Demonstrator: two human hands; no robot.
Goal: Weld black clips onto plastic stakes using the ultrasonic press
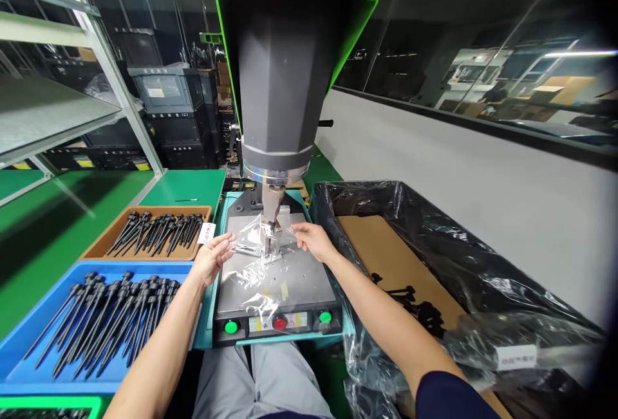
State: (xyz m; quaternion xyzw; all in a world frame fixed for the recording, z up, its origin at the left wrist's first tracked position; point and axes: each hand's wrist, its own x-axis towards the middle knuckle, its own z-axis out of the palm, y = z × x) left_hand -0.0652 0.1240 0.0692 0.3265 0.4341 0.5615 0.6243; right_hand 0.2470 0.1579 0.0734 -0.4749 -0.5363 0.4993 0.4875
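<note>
Over the plate (304, 284), below the press head (284, 71), the clear film (248, 235) is held by the tool (271, 203). The hands are apart: left hand (211, 259) at nine o'clock, right hand (313, 241) at two, each pinching an edge. From where I stand, glare makes contact between film and tool impossible to confirm. Judged sound practice: tension even, edges level, creases smoothed out, fingertips well clear of the tool.

Plate surface: grey, marked with small specks. Buttons (279, 323) line its front at six. Brown tray (168, 208) at ten and blue tray (62, 385) at eight hold black rods (132, 309). Lined bin (463, 251) at three; crates (167, 97) at eleven; window (410, 33) at one.
</note>
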